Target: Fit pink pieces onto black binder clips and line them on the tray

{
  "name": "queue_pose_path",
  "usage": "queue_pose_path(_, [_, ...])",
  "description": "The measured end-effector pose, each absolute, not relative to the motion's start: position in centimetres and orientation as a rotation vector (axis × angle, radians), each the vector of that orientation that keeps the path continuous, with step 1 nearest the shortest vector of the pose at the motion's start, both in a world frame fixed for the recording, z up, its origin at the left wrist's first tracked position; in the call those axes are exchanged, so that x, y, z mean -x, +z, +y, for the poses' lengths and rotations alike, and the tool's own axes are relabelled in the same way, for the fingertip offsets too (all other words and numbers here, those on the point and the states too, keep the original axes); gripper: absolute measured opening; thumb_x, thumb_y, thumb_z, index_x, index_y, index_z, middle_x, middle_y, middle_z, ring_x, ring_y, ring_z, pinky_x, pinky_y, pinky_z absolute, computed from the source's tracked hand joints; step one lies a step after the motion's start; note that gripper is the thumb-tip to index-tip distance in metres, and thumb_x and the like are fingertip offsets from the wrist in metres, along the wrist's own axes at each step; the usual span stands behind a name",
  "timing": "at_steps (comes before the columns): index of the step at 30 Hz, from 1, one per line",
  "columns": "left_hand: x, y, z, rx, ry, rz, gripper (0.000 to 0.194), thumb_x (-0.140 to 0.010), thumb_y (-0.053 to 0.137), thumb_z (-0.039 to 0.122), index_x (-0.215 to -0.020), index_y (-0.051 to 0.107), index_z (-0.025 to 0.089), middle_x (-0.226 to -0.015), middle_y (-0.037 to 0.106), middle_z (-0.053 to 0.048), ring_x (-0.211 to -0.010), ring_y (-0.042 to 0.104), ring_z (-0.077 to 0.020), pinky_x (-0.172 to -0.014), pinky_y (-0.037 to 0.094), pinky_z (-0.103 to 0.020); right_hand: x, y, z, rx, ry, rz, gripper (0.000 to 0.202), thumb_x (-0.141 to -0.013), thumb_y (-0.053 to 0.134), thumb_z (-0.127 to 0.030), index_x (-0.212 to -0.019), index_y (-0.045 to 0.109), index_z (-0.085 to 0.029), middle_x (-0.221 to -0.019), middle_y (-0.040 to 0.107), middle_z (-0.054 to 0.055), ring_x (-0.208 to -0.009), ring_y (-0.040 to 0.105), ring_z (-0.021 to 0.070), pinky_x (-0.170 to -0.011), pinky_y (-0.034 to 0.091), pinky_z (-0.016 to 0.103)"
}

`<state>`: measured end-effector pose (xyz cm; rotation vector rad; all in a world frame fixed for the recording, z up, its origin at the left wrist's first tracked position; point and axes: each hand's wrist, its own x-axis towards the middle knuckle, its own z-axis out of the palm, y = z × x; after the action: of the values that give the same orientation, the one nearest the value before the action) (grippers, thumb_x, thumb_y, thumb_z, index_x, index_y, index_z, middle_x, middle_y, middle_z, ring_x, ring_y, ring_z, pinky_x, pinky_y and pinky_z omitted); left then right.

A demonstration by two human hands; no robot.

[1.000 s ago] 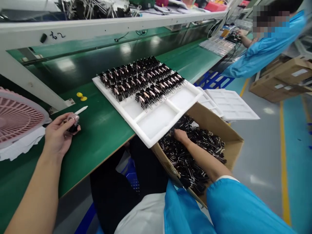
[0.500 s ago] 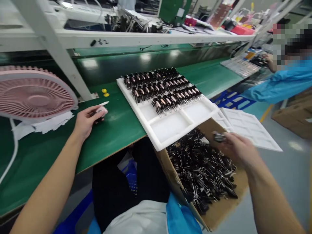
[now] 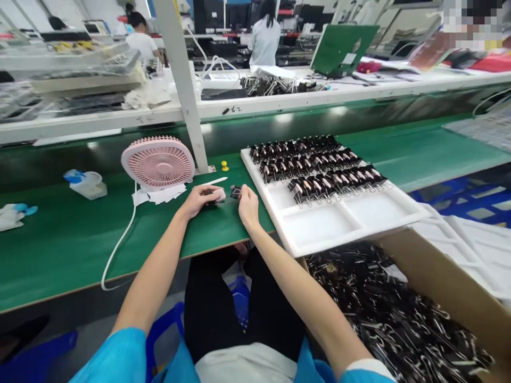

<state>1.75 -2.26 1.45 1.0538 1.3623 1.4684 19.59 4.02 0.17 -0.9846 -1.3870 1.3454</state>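
Note:
My left hand [image 3: 198, 201] is closed around a small pink-and-black part [image 3: 220, 195], whose kind I cannot make out. A slim white pen-like stick [image 3: 216, 181] shows just beyond those fingers; whether the hand holds it is unclear. Between the fingertips of my right hand [image 3: 249, 206] is a black binder clip [image 3: 235, 192], close to the pink part with a small gap. To the right, a white foam tray [image 3: 288, 246] bears rows of binder clips [image 3: 319, 159] gripping pinkish pieces. Some compartments at its near side hold nothing.
A cardboard box [image 3: 423, 250] full of loose binder clips [image 3: 383, 298] stands below the tray. On the green bench [image 3: 159, 250] are a pink fan [image 3: 159, 164], a yellow knob-like piece [image 3: 224, 166] and a white bottle [image 3: 90, 186]. A metal post [image 3: 181, 80] rises behind. Other people work farther back.
My right hand has come from above the box to beside my left hand, bringing the binder clip. The view has swung left. My left hand still holds the pink-and-black part.

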Motion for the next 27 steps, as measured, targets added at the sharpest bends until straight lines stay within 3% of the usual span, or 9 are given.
queue_pose_path(5, [-1.5, 1.0, -2.2, -1.153, 1.408, 1.422, 0.047, -0.06, 0.099, 0.043, -0.096, 0.087, 0.015, -0.095, 0.08, -0.014, -0.08, 0.071, -0.0248, -0.071, 0.055, -0.035, -17.8, 0.1, 6.1, 0.846, 1.221, -1.68, 0.051, -0.105, 0.039, -0.063, -0.068, 0.04, -0.027, -0.073, 0.05, 0.0, -0.075, 0.052, 0.0209, -0.075, 0.043, 0.033])
queue_pose_path(9, [-1.7, 0.5, -2.0, -1.221, 1.419, 1.476, 0.045, -0.065, 0.096, 0.044, -0.099, 0.087, 0.015, -0.1, 0.081, -0.013, -0.087, 0.073, -0.0268, -0.082, 0.057, -0.038, -16.9, 0.2, 7.0, 0.843, 1.212, -1.828, 0.047, -0.106, 0.039, -0.056, -0.069, 0.041, -0.026, -0.076, 0.056, 0.001, -0.078, 0.057, 0.0209, -0.076, 0.045, 0.031])
queue_pose_path(15, [-2.4, -0.1, -1.7, -1.377, 1.427, 1.598, 0.038, -0.07, 0.091, 0.042, -0.098, 0.086, 0.017, -0.103, 0.082, -0.012, -0.097, 0.075, -0.0303, -0.095, 0.056, -0.043, -16.4, 0.6, 7.8, 1.25, 1.092, -1.772, 0.057, -0.11, 0.031, -0.061, -0.077, 0.06, -0.025, -0.087, 0.074, 0.011, -0.091, 0.068, 0.0294, -0.085, 0.05, 0.035])
queue_pose_path(20, [-2.3, -0.2, -1.8, -1.453, 1.446, 1.618, 0.033, -0.072, 0.089, 0.039, -0.096, 0.086, 0.018, -0.104, 0.082, -0.012, -0.098, 0.076, -0.0304, -0.097, 0.057, -0.044, -16.4, 0.7, 8.5, 1.346, 1.014, -1.94, 0.07, -0.11, 0.028, -0.064, -0.07, 0.069, -0.023, -0.093, 0.078, 0.02, -0.099, 0.071, 0.038, -0.086, 0.049, 0.039])
queue_pose_path(27, [-2.1, 0.7, -2.1, -1.414, 1.34, 1.544, 0.036, -0.071, 0.091, 0.041, -0.098, 0.087, 0.017, -0.101, 0.082, -0.012, -0.097, 0.076, -0.0305, -0.096, 0.057, -0.043, -16.9, 0.1, 8.6, 1.29, 0.982, -2.051, 0.076, -0.112, 0.02, -0.067, -0.081, 0.072, -0.02, -0.104, 0.078, 0.021, -0.101, 0.071, 0.0353, -0.084, 0.047, 0.037])
